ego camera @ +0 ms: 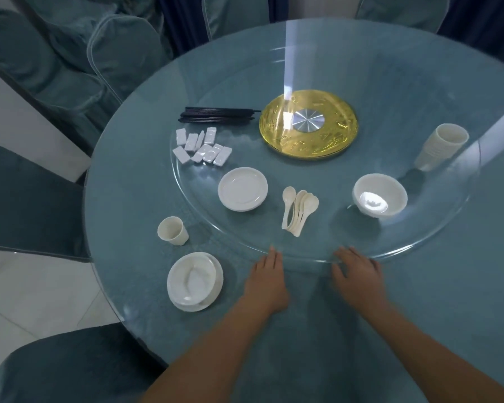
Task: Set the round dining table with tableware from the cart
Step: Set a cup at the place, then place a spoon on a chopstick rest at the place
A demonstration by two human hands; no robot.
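Both grips flat & empty: left grip (266,282), right grip (357,276) on turntable (317,258) rim. Likely rotating it; next, grab spoons (298,209) just ahead.

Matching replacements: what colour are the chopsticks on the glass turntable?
Black, or very dark, chopsticks; seen in the head view.

Dim bluish light, glare streak on glass turntable (303,68), blurred edges

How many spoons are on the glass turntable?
4 that I can see, fanned together in one bunch of spoons between the plates and the bowls. More may hide underneath.
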